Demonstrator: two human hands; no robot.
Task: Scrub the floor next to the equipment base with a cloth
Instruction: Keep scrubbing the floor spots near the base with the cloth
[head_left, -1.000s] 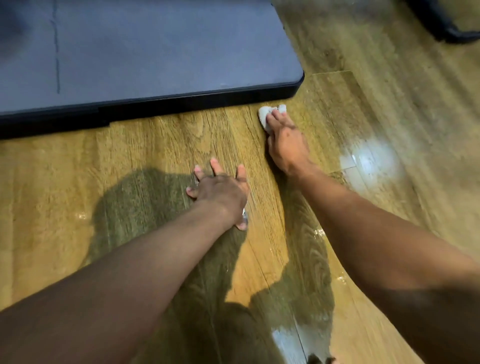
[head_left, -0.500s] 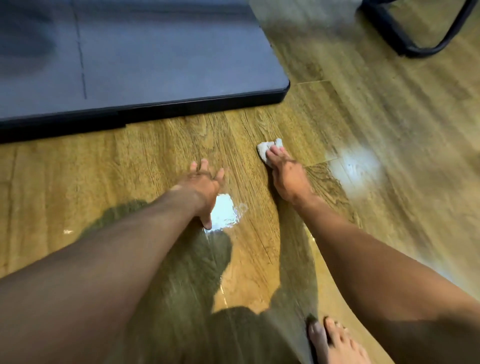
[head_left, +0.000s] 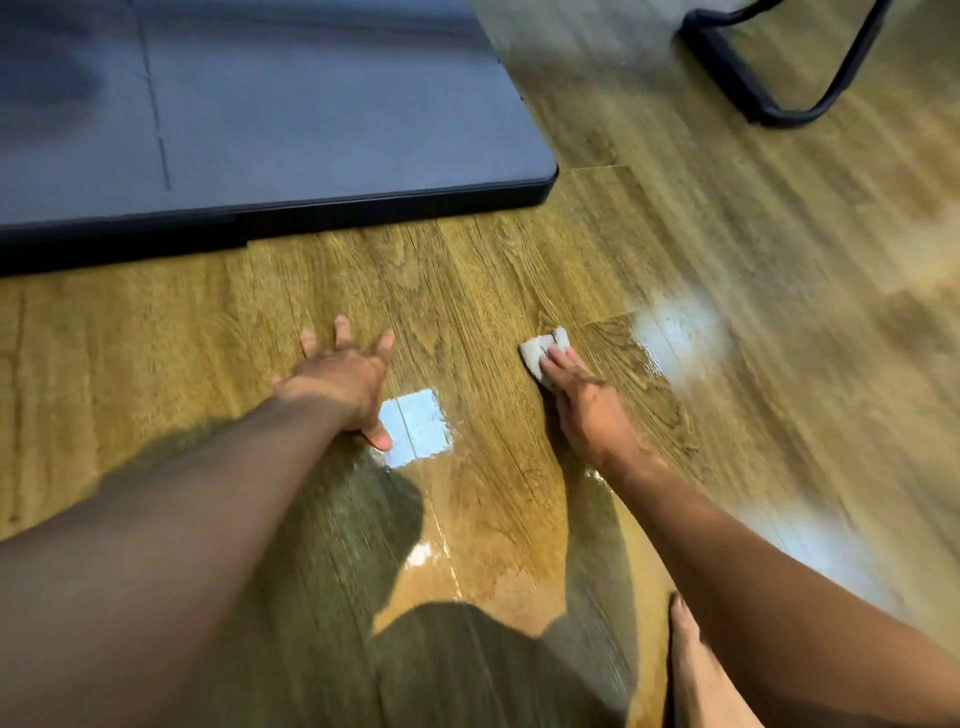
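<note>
pressing down with your right hand (head_left: 587, 405), you pin a small cloth (head_left: 543, 353) flat against the floor (head_left: 467, 291), fingers (head_left: 558, 358) lying over its near half; it is pressed rather than gripped, and i cannot tell whether the thumb curls under it. the cloth is pale grey, crumpled into a wad, with a fold across its top. it sits well apart from the base (head_left: 291, 213), nearer you than the base's rounded corner. your left hand (head_left: 343, 374) is splayed on the floor, holding nothing, beside a bright patch of glare (head_left: 418, 431). the planks look wet and shiny. a bare foot (head_left: 696, 670) shows at the bottom, a black tube frame (head_left: 748, 93) top right.
</note>
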